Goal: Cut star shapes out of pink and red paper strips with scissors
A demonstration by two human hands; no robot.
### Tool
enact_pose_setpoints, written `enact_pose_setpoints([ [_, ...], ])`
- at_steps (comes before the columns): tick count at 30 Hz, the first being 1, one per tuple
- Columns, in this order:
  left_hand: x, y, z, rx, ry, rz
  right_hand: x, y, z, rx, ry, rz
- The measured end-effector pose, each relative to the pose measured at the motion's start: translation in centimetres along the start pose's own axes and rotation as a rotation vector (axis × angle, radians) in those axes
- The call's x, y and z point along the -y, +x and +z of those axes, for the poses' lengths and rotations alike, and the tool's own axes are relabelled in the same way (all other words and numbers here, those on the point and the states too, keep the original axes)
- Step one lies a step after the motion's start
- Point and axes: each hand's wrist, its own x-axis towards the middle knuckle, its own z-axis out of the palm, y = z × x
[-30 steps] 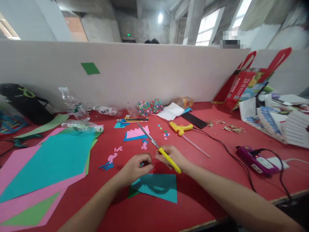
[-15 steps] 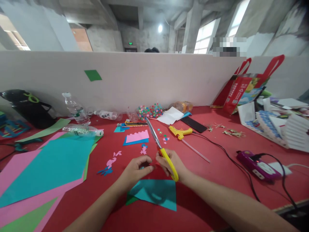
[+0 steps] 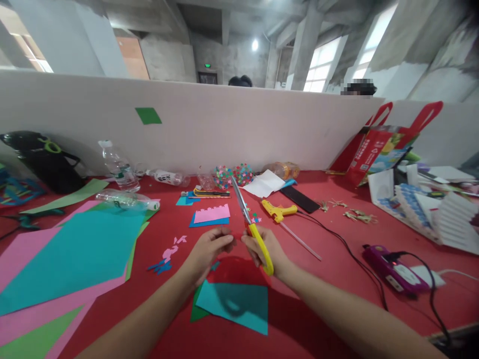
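Yellow-handled scissors (image 3: 241, 199) are in my right hand (image 3: 264, 249), their blades pointing up and away from me. The fingers of that hand curl beneath the handle. Close beside it, my left hand (image 3: 215, 247) has its thumb and fingertips pinched together; anything between them is too small to make out. A small teal scrap (image 3: 215, 266) shows under the left hand. Nearer to me, a teal paper sheet (image 3: 239, 306) overlaps a green paper (image 3: 198, 309). Beyond my hands lie a pink scalloped paper (image 3: 211, 213) and small star cut-outs (image 3: 256, 218).
Pink scraps (image 3: 172, 251) and blue scraps (image 3: 161, 267) lie left of my hands, beside large coloured sheets (image 3: 82, 249). A yellow glue gun (image 3: 279, 210) and purple power box (image 3: 394, 269) trail cords on the right. Bottles (image 3: 119, 169) and star-covered rounds (image 3: 243, 174) stand along the partition (image 3: 224, 124).
Both hands have risen slightly in view with the scissors. My left fingers have drawn closer together. The camera view has shifted a little.
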Motion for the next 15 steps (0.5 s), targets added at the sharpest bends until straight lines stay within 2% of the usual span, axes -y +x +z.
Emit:
enact_pose_setpoints([
  [2, 0.3, -0.1, 0.6, -0.033, -0.065, -0.005, -0.3, 0.2, -0.2, -0.008, -0.008, 0.001],
  [5, 0.6, -0.4, 0.9, -0.063, -0.037, 0.006, -1.1, 0.3, -0.5, -0.015, -0.029, 0.005],
  [9, 0.9, -0.7, 0.4, -0.068, 0.161, 0.038, -2.2, 0.3, -0.6, -0.01, -0.065, 0.006],
  [15, 0.9, -1.2, 0.2, 0.016, 0.408, 0.116, -2.4, -0.3, -1.6, 0.053, -0.152, 0.042],
])
